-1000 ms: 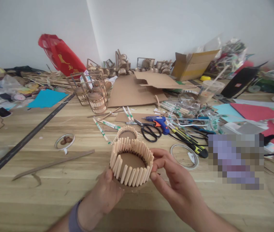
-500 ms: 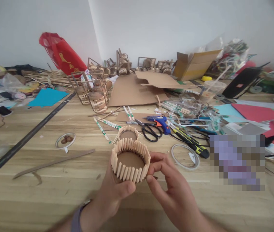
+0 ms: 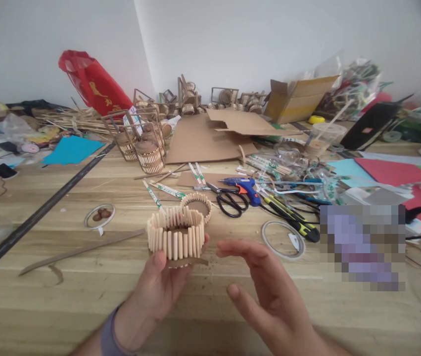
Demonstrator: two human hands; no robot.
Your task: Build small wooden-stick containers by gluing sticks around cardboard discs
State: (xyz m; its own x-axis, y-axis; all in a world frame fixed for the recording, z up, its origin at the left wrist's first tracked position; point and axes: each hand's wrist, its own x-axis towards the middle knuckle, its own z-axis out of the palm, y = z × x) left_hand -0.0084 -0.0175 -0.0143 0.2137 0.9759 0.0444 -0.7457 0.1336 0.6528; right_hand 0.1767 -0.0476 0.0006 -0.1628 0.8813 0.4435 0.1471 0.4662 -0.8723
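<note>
My left hand (image 3: 158,287) grips a small round basket (image 3: 176,237) made of short upright wooden sticks around a brown cardboard base. It holds the basket from below, just above the wooden table (image 3: 84,296). My right hand (image 3: 265,287) hovers to the right of the basket with fingers spread, touching nothing. A smaller stick basket (image 3: 196,203) stands on the table right behind the held one.
Black scissors (image 3: 228,200), a blue glue gun (image 3: 245,188), a yellow-black utility knife (image 3: 288,215) and a tape ring (image 3: 282,239) lie right of centre. Cardboard sheets (image 3: 210,136), finished stick cages (image 3: 143,138), a red bag (image 3: 91,86), a long black bar (image 3: 39,217) and coloured paper lie around.
My right hand has let go of the basket and drawn away to the right, fingers opening. My left hand has carried the basket left and tipped it more upright.
</note>
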